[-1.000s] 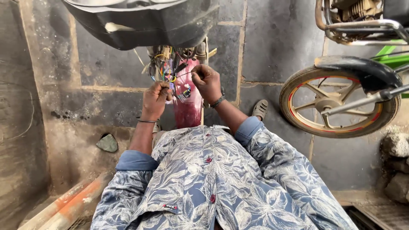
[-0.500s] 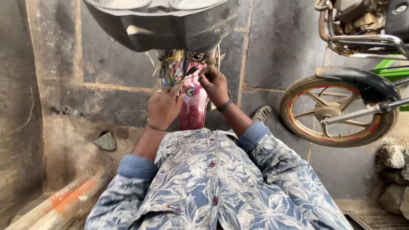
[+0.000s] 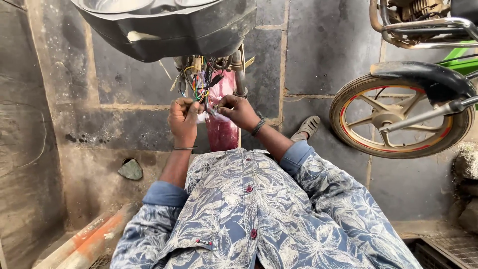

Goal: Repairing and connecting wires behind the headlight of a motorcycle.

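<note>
A bundle of coloured wires (image 3: pixel 199 84) hangs below the dark headlight housing (image 3: pixel 164 30) of a motorcycle, above its red front mudguard (image 3: pixel 221 127). My left hand (image 3: pixel 182 119) pinches wires at the bundle's lower end, fingers closed. My right hand (image 3: pixel 238 109) is closed on a small whitish connector piece (image 3: pixel 211 113) joined to those wires, right beside my left hand. Both hands nearly touch. A dark band circles each wrist.
A second motorcycle's front wheel (image 3: pixel 401 117) with a black mudguard stands at the right. A sandalled foot (image 3: pixel 306 127) rests on the stone floor. A flat stone (image 3: pixel 130 169) lies at the left, an orange-marked pipe (image 3: pixel 89 239) at the bottom left, rocks (image 3: pixel 465 164) at the far right.
My view has tilted, so the motorcycle front sits lower in frame. Both hands have come closer together on the wires just under the housing.
</note>
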